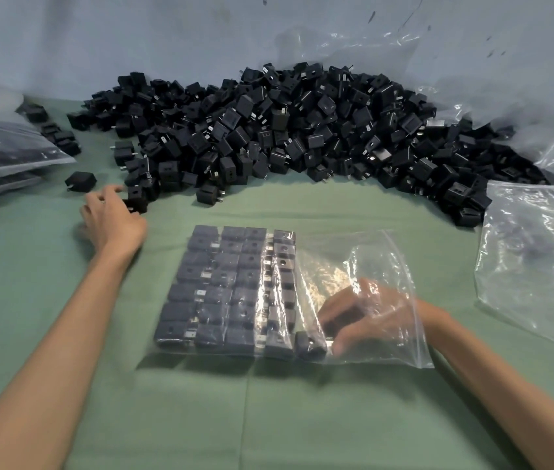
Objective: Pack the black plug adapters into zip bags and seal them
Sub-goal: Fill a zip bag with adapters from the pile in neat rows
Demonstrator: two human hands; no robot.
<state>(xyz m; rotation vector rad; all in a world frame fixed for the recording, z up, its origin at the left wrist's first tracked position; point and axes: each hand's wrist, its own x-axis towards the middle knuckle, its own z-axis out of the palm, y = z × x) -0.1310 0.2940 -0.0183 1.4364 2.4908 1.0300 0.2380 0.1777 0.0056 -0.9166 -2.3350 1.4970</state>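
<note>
A clear zip bag (394, 262) lies in front of me on the green cloth, its mouth to the right. Several rows of black plug adapters (224, 286) fill its left part. My right hand (367, 317) is inside the bag and holds a black adapter (309, 346) at the bag's near edge, beside the last row. My left hand (112, 215) reaches to the edge of the large pile of loose adapters (285, 130), its fingers curled round an adapter (136, 201) there.
Filled, sealed bags (0, 154) are stacked at the far left. Empty clear bags (537, 262) lie at the right, and a big crumpled plastic sheet (472, 79) sits behind the pile. A single adapter (80, 180) lies apart near my left hand.
</note>
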